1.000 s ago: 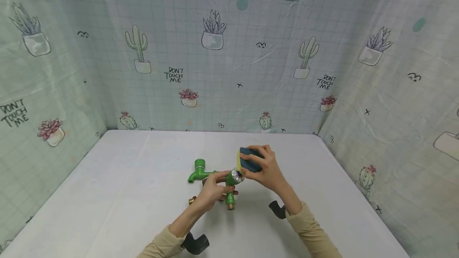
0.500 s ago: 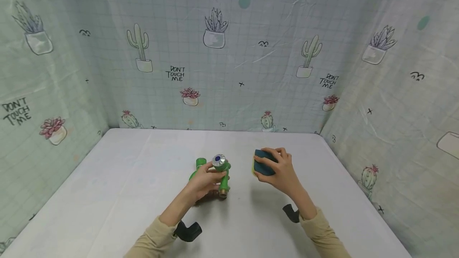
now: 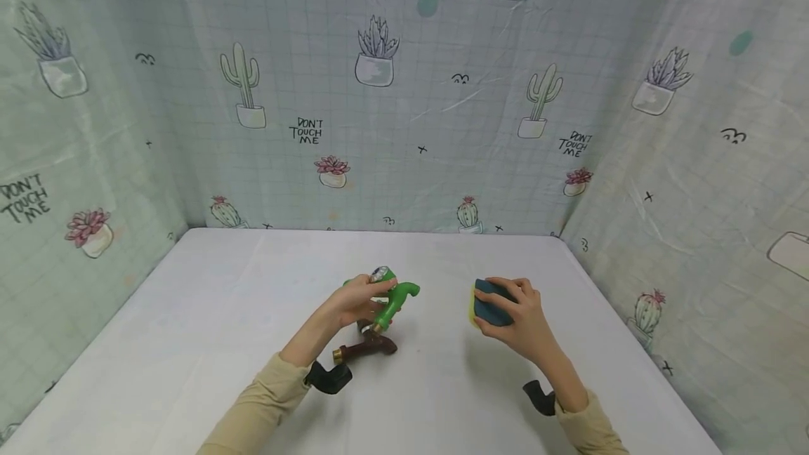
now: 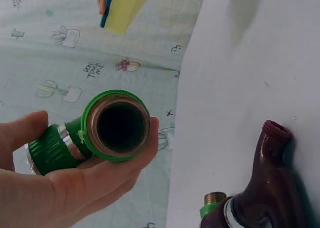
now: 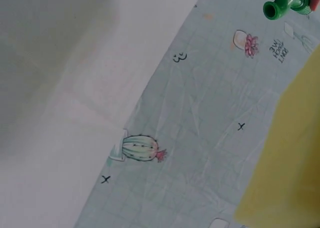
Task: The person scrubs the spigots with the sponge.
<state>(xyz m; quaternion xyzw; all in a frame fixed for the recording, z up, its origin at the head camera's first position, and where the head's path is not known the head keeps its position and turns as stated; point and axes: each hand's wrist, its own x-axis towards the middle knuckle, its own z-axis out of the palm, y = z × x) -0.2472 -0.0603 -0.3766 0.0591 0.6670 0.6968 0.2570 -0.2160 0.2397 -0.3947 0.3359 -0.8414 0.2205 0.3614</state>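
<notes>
My left hand [image 3: 351, 302] grips a green faucet [image 3: 397, 302] above the table, thumb on one side and fingers on the other. The faucet's spout points right, and its clear-capped knob [image 3: 382, 274] shows at the top. In the left wrist view its round threaded inlet [image 4: 120, 125] faces the camera. To the right, apart from the faucet, my right hand [image 3: 527, 318] pinches a sponge [image 3: 494, 302] with a dark blue scouring side and a yellow side. Only the yellow side [image 5: 295, 163] shows in the right wrist view.
A dark brown faucet [image 3: 369, 348] with a brass threaded end lies on the white table [image 3: 442, 399] below my left hand. Partly hidden, another green piece with brass thread [image 4: 215, 198] lies beside it. A patterned cloth [image 3: 404, 104] surrounds the table.
The sponge was against the faucet's knob and has since moved away to the right with my right hand. My left hand has moved left and turned the faucet, bringing its spout into view.
</notes>
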